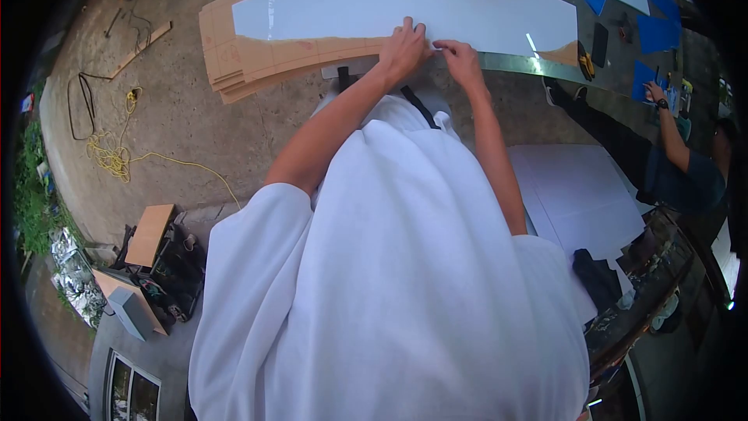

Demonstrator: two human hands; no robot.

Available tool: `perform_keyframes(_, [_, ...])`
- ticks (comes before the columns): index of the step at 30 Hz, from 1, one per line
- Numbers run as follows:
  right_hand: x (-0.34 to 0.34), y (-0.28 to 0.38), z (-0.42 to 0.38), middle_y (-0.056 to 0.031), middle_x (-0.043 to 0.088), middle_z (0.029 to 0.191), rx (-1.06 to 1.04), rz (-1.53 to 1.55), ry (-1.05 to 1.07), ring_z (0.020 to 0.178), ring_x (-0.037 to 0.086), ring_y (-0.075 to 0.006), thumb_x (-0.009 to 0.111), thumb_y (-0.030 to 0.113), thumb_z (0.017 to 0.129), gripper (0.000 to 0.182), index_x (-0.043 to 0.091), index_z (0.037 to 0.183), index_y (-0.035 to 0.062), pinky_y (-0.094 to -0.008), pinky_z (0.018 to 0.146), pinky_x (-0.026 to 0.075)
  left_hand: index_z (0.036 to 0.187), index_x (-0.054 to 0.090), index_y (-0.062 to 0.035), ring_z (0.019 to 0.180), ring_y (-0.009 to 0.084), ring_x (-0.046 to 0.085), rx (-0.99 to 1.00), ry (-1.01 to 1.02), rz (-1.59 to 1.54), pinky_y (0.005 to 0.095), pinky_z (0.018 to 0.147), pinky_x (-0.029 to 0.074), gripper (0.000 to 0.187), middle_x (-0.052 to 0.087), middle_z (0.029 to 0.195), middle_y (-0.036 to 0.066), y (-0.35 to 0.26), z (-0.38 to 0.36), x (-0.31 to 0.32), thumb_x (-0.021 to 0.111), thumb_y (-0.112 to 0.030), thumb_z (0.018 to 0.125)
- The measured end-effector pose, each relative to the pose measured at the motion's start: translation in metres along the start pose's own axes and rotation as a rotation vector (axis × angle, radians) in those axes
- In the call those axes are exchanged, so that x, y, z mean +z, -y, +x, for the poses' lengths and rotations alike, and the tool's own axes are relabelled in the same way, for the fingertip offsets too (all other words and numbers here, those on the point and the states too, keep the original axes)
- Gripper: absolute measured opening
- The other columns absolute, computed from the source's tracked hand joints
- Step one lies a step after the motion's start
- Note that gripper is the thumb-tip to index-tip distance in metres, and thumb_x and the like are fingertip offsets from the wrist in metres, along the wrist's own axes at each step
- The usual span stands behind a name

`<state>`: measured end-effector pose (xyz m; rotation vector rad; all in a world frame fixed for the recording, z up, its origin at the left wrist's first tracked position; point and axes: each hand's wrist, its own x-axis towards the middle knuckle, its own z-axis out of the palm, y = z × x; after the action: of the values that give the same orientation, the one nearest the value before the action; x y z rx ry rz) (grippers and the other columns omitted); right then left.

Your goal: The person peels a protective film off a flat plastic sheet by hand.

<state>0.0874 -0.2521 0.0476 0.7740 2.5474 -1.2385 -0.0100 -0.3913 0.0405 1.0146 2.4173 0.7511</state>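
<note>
A long, curved white glossy panel (460, 12) lies on a stack of brown sheets (222, 54). Brown paper with an uneven edge (319, 48) runs along the panel's near side. My left hand (405, 51) grips the near edge around its middle, fingers bent over the white surface. Just to its right, my right hand (462, 64) is closed in a pinch at the same edge, thumb and forefinger together. Something small and pale shows at those fingertips, too small to name.
A co-worker's hand (654, 92) is over blue sheets at the right. Near the panel's right end lie a yellow-black tool (586, 62) and a dark phone-like slab (599, 45). Yellow cord (113, 157) trails across the floor at left. White sheeting (576, 187) lies right of my body.
</note>
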Motion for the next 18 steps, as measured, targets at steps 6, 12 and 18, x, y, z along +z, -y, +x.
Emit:
perform_keyframes(6, [0.006,-0.016,0.018,-0.0198,0.065,0.086,-0.027,-0.029,-0.313,0.083,0.062,-0.0339,0.071,0.022,0.078,0.023,0.064,0.086,0.0016,-0.0411,0.075,0.049,0.087,0.070,-0.0047,0.092,0.0385,0.061,-0.085,0.126,0.064,0.0485,0.076,0.051,0.026,0.057,0.103,0.019,-0.002,0.003,0.011,0.059,-0.029,0.085])
perform_keyframes(12, [0.013,-0.046,0.036,-0.0157,0.065,0.086,0.075,-0.132,-0.183,0.082,0.061,-0.0374,0.083,0.032,0.066,0.039,0.058,0.075,0.0036,-0.0448,0.075,0.048,0.081,0.069,0.0008,0.087,0.0427,0.059,-0.245,0.034,-0.213,0.0487,0.076,0.048,0.031,0.063,0.089,0.026,-0.003,-0.002,-0.003,0.058,-0.027,0.084])
perform_keyframes(18, [0.009,-0.031,0.050,-0.0174,0.066,0.085,0.242,-0.171,-0.147,0.086,0.063,-0.0368,0.084,0.029,0.064,0.036,0.061,0.076,0.0038,-0.0441,0.076,0.049,0.091,0.068,0.0045,0.073,0.0368,0.063,-0.313,0.048,-0.406,0.0414,0.069,0.051,0.036,0.065,0.081,0.023,0.079,-0.049,-0.053,0.060,-0.030,0.084])
